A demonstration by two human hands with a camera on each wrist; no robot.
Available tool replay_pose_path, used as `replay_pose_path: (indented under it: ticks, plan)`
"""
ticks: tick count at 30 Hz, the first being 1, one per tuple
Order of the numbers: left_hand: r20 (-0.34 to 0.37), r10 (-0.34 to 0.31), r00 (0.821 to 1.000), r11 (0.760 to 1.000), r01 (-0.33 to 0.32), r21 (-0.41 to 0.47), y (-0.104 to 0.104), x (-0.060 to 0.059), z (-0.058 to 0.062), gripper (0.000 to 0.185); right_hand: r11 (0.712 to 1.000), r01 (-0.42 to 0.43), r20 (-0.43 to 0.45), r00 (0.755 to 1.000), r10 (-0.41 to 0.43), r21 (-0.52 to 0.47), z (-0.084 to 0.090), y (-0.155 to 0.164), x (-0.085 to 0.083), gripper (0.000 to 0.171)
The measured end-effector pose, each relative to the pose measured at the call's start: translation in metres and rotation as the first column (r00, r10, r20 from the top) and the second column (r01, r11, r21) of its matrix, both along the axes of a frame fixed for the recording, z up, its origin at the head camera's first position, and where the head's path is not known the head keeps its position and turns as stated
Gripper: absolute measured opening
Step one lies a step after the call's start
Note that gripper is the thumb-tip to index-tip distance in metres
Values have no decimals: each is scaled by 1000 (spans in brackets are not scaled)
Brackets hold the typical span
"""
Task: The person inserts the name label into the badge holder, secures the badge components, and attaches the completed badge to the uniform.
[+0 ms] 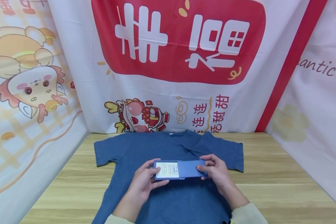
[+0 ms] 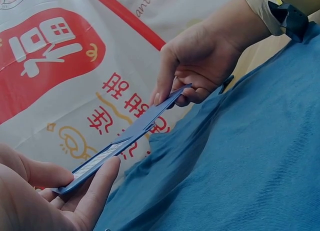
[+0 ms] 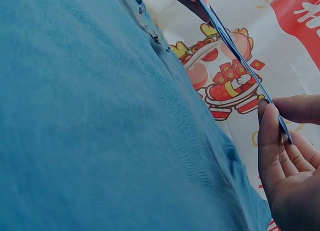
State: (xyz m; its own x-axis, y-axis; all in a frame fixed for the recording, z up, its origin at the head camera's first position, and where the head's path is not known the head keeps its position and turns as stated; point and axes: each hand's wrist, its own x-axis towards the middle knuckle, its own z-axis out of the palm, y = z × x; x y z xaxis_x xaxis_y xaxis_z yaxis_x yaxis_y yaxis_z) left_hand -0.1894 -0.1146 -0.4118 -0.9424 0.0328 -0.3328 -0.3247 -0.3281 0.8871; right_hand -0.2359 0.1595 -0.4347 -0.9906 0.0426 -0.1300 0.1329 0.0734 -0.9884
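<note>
From the head view, a flat blue card sleeve (image 1: 182, 169) is held just above a blue T-shirt (image 1: 168, 152) spread on a wooden table (image 1: 268, 186); the left hand (image 1: 144, 182) pinches the end with the white label, the right hand (image 1: 215, 171) pinches the plain end. The left wrist view shows the sleeve (image 2: 130, 138) edge-on, thumb and fingers of the left hand (image 2: 45, 196) clamped on it. In the right wrist view, the right hand (image 3: 287, 156) grips the sleeve (image 3: 240, 56) above the shirt (image 3: 100, 121).

Wooden table (image 1: 274, 186) at 6 o'clock; printed cloth backdrop (image 1: 81, 93) walls it at 9, 12, 3. Red banner (image 1: 173, 62) at 12, possibly festive. Even light.
</note>
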Motion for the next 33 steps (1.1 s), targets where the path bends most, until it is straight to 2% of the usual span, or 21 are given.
replay_pose_path:
  ticks: [15, 24, 33]
  plan:
    - [12, 4, 1000, 1000, -4, -3, -1, -1, -1, 48, 999, -24, 16, 1000, 25, -23, 1, 1, 0, 49]
    - [14, -10, 1000, 1000, 10, 16, 2, -3, -2, 48, 992, -83, 35, 996, 87, -95, 0, -1, 1, 51]
    - [23, -18, 1000, 1000, 17, 19, 3, -1, -3, 48, 993, -81, 47, 995, 86, -87, 1, -3, 2, 50]
